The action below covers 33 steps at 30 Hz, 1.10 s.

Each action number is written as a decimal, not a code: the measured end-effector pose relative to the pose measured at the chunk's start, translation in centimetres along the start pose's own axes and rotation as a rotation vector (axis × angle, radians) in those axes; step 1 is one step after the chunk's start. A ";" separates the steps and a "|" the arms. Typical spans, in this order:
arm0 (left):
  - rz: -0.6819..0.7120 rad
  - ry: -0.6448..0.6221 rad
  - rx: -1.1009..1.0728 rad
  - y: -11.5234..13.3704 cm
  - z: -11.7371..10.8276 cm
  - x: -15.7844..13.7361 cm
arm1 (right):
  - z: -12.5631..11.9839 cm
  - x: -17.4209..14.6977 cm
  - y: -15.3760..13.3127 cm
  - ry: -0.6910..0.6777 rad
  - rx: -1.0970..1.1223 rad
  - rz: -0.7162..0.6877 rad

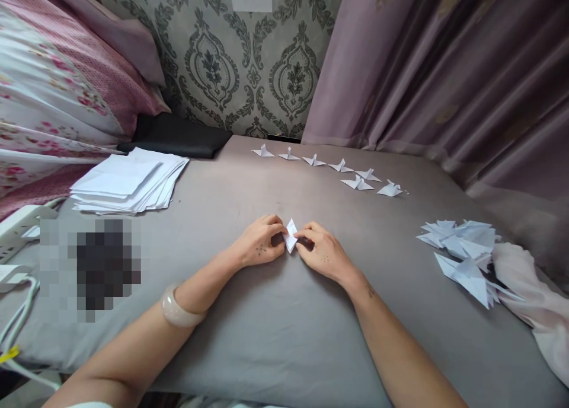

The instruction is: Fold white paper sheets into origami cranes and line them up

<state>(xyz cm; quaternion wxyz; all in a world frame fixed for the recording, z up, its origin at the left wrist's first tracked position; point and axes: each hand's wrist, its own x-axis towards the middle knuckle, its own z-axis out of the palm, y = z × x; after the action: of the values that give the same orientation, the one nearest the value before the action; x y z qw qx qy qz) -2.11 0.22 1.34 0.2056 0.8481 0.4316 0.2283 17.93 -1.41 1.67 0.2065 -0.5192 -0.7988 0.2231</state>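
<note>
A small piece of folded white paper, shaped like a narrow diamond, is held between my two hands over the middle of the grey-covered surface. My left hand pinches its left edge between thumb and fingers. On the opposite side, my right hand grips the right edge with fingertips and thumb. Both sets of fingers are closed, and the fingertips partly cover the paper's sides. A pale bangle circles my left forearm.
White folded paper cranes stand in a row toward the back. More folded paper pieces lie heaped at right, beside a pale cloth. A stack of white paper sheets, a black flat case and a power strip are at left.
</note>
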 end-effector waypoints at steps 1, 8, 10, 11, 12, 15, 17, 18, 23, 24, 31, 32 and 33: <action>-0.025 -0.014 -0.035 0.1 -0.2 0.1 | -0.1 0.1 0.1 -0.014 0.046 0.017; -0.111 -0.022 -0.183 -0.6 -0.1 0.5 | 0.0 0.8 0.6 -0.009 0.187 0.065; -0.128 0.023 -0.197 -0.9 0.5 0.6 | 0.3 1.0 0.7 0.027 0.185 0.085; -0.145 0.046 -0.204 -1.0 0.7 0.7 | 0.5 1.2 0.7 0.054 0.179 0.097; -0.169 0.066 -0.209 -1.0 1.0 0.8 | 0.7 1.3 0.8 0.082 0.170 0.111; -0.244 0.098 -0.208 -1.0 1.6 1.0 | 1.3 1.7 0.8 0.150 0.130 0.148; -0.293 0.132 -0.186 -0.9 1.9 1.1 | 1.5 1.8 0.8 0.171 0.095 0.174; -0.316 0.154 -0.174 -0.9 2.0 1.1 | 1.6 1.9 0.8 0.180 0.077 0.187; -0.389 0.186 -0.170 -0.7 2.3 1.3 | 1.9 2.0 0.8 0.185 0.041 0.211; -0.398 0.180 -0.174 -0.7 2.4 1.4 | 1.9 2.0 0.8 0.185 0.046 0.212; -0.268 0.202 -0.295 -0.5 2.3 1.1 | 2.1 1.8 1.5 0.194 0.320 0.272; -0.220 0.216 -0.322 -0.4 2.2 1.0 | 2.0 1.8 1.6 0.176 0.377 0.292; -0.174 0.235 -0.339 -0.3 2.1 0.8 | 1.9 1.8 1.6 0.158 0.440 0.311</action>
<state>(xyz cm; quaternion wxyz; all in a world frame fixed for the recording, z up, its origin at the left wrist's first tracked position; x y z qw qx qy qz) -0.64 0.75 -0.37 0.3124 0.7287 0.4794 0.3763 17.38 0.59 -0.59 0.3393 -0.5942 -0.6230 0.3791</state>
